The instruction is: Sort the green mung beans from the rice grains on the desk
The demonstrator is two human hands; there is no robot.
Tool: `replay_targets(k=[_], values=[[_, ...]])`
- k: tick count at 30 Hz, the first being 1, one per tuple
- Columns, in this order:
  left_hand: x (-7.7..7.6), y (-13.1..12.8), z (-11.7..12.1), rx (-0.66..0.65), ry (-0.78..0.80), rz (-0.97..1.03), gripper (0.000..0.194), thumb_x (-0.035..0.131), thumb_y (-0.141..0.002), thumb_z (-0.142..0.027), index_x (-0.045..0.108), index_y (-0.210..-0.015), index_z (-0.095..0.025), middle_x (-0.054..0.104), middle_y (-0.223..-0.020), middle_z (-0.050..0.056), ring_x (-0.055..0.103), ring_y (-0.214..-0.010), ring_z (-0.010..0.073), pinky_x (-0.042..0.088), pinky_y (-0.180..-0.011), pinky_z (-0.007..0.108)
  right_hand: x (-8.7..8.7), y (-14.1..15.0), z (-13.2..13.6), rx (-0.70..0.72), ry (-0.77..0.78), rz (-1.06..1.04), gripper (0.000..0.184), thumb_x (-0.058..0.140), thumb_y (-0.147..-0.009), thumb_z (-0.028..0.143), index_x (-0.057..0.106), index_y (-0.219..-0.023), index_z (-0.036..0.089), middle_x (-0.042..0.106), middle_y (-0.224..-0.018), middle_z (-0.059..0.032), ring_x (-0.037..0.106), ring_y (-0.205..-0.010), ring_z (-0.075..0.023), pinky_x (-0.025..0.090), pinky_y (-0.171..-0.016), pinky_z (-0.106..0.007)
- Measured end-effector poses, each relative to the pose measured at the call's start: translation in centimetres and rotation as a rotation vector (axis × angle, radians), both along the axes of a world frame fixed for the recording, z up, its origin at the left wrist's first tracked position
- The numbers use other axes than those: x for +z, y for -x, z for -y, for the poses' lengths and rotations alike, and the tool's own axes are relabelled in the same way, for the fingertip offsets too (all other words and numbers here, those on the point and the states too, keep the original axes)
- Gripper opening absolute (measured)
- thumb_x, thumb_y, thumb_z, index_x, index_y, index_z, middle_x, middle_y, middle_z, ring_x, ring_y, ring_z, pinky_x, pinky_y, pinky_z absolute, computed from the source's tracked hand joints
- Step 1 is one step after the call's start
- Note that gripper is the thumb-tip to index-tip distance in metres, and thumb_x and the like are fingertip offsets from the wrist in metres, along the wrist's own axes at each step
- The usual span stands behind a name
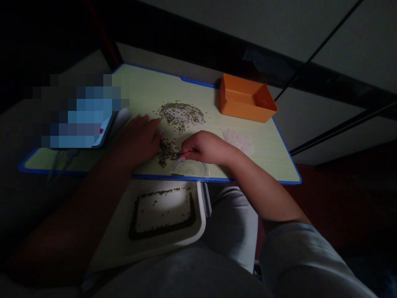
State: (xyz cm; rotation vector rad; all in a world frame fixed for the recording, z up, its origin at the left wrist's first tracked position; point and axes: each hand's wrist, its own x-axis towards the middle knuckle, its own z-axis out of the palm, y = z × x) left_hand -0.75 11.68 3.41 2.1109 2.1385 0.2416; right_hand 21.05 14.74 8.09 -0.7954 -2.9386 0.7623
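Three piles lay on the one surface (pixel 149 87): a mixed green-and-white pile (pixel 182 116), a small dark pile (pixel 167 152) nearer the person and a white pile (pixel 238 140) towards the right. The left hand (pixel 141 134), its grip open, was beside the first two. The right hand (pixel 203 147) had a closed grip over one protractor (pixel 192 169); whether it held anything was unclear. One orange box (pixel 248 101) stood behind.

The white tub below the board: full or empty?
Neither: the white tub has dark seeds along its floor's edges, but the middle is mostly bare.
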Motion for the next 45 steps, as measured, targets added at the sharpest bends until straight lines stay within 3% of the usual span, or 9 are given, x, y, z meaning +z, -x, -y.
replay_targets(k=[7,19,24,35,39,42,45], values=[[-0.6,0.5,-0.1,-0.01,-0.048,0.055,0.06,0.037,-0.107,-0.036,0.047,-0.162,-0.014,0.045,-0.173,0.019,0.037,-0.163,0.0383,0.031,-0.134,0.057,-0.3,0.0,-0.1,0.028,-0.022,-0.012,0.026,0.066,-0.1,0.028,0.064,-0.076,0.018,0.054,-0.073,0.0022,0.041,-0.07,-0.014,0.023,-0.07,-0.032],[-0.9,0.6,-0.3,-0.017,-0.046,0.037,0.061,0.036,-0.108,-0.036,0.046,-0.16,-0.004,0.041,-0.172,0.027,0.033,-0.165,0.0394,0.026,-0.135,0.054,-0.6,0.0,-0.2,0.037,-0.035,-0.022,0.026,0.065,-0.101,0.028,0.068,-0.079,0.016,0.056,-0.074,0.0015,0.042,-0.07,-0.0136,0.023,-0.07,-0.032],[-1.4,1.1,-0.4,-0.027,-0.05,0.04,0.059,0.036,-0.109,-0.04,0.043,-0.163,-0.015,0.043,-0.174,0.015,0.035,-0.164,0.0348,0.027,-0.135,0.054,-0.7,-0.1,-0.2,0.051,-0.033,-0.054,0.025,0.065,-0.1,0.027,0.067,-0.077,0.017,0.057,-0.073,0.0015,0.043,-0.07,-0.014,0.023,-0.069,-0.031],[-1.5,1.4,-0.5,-0.051,-0.095,0.102,0.056,0.043,-0.104,-0.032,0.048,-0.159,-0.022,0.059,-0.159,0.009,0.042,-0.158,0.0356,0.032,-0.131,0.06,-1.0,-0.5,-0.3,0.106,0.167,-0.232,0.03,0.067,-0.096,0.027,0.055,-0.07,0.019,0.048,-0.065,0.0062,0.043,-0.067,-0.0106,0.029,-0.069,-0.027],[-1.5,1.3,-0.5,-0.056,-0.102,0.085,0.054,0.04,-0.106,-0.032,0.049,-0.158,-0.018,0.058,-0.16,0.01,0.042,-0.158,0.0341,0.032,-0.131,0.057,-0.8,-1.6,-1.2,0.02,0.125,-0.361,0.03,0.064,-0.097,0.027,0.053,-0.07,0.019,0.045,-0.065,0.0063,0.041,-0.067,-0.0107,0.029,-0.069,-0.027],[-1.4,1.1,-0.5,-0.061,-0.084,0.064,0.055,0.039,-0.108,-0.032,0.048,-0.158,-0.01,0.051,-0.167,0.019,0.04,-0.16,0.0383,0.033,-0.131,0.06,-0.6,-2.4,-2.0,-0.102,0.062,-0.405,0.029,0.064,-0.097,0.026,0.053,-0.071,0.019,0.045,-0.065,0.0062,0.041,-0.066,-0.0108,0.028,-0.068,-0.028],[-1.3,1.1,-0.5,-0.056,-0.08,0.042,0.056,0.038,-0.108,-0.032,0.049,-0.157,-0.006,0.048,-0.168,0.024,0.039,-0.161,0.0408,0.034,-0.131,0.061,-0.6,-2.6,-2.2,-0.124,0.072,-0.381,0.029,0.065,-0.097,0.025,0.054,-0.071,0.019,0.046,-0.065,0.0064,0.041,-0.066,-0.0106,0.028,-0.068,-0.028]])
